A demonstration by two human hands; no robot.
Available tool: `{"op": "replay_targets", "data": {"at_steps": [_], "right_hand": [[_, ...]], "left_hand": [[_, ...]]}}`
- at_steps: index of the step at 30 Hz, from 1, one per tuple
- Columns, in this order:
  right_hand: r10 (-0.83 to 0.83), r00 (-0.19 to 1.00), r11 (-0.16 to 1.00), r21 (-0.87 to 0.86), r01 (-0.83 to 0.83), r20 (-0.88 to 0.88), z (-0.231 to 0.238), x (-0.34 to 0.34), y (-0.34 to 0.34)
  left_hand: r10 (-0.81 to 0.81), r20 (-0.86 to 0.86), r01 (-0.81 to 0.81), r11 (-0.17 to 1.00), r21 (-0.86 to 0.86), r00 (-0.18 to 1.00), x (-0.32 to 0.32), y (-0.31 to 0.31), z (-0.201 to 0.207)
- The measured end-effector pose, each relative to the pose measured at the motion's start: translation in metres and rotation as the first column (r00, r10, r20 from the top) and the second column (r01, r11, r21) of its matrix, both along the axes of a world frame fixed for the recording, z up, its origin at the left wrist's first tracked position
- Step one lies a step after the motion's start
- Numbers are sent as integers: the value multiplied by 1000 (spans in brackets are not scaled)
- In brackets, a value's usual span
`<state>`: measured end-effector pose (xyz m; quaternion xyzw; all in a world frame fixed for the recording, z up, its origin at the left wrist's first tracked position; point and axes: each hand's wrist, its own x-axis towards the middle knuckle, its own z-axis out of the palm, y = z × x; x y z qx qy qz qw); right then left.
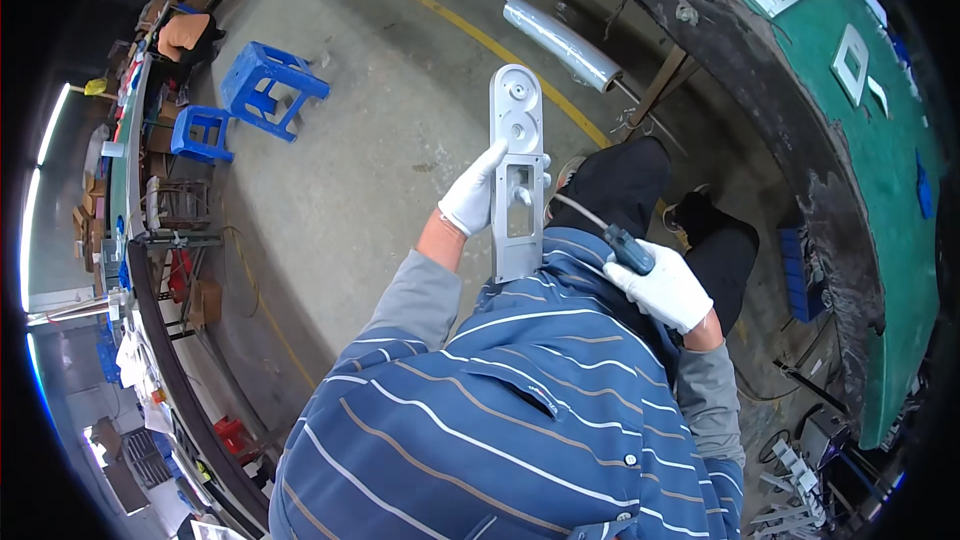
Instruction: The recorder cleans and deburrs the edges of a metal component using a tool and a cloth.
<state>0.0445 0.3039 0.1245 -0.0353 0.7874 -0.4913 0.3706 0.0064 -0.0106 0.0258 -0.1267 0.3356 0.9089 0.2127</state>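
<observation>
My left hand [470,198], in a white glove, grips a long silver metal plate [518,148] by its left edge, with fingers reaching behind it. The plate has a rounded far end with two round recesses and a rectangular window in its nearer half. It stands lengthwise in front of my body, its lower end by my striped shirt. My right hand [670,292], also gloved in white, is wrapped round the dark handle of a tool with a curved thin metal shaft [580,208]. The shaft's tip points toward the plate's right edge; whether they touch I cannot tell.
On the right curves a green-topped workbench [905,270] carrying several cut metal parts [852,62]. A plastic-film roll [562,43] lies on a rod ahead. Two blue stools [270,88] stand left, near a person in orange [185,35]. A blue crate [800,275] sits beneath the bench.
</observation>
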Motion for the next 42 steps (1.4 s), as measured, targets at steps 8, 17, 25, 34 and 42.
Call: {"op": "replay_targets", "data": {"at_steps": [8,17,25,34,42], "right_hand": [[188,955,982,49,-182,-229,22,11,-21],[314,855,947,208,-247,-413,40,-12,-54],[490,810,857,348,-380,-322,41,-18,-59],[514,794,852,300,-429,-324,33,-18,-46],[578,739,816,258,-517,-347,23,-12,-33]], "left_hand": [[194,18,-193,981,-31,981,0,18,10],[400,-59,-400,875,-272,915,-4,27,9],[477,-109,-471,758,-451,872,1,21,15],[428,-117,-408,691,-597,896,-4,21,15],[391,-184,-430,854,-292,902,3,-2,-6]]}}
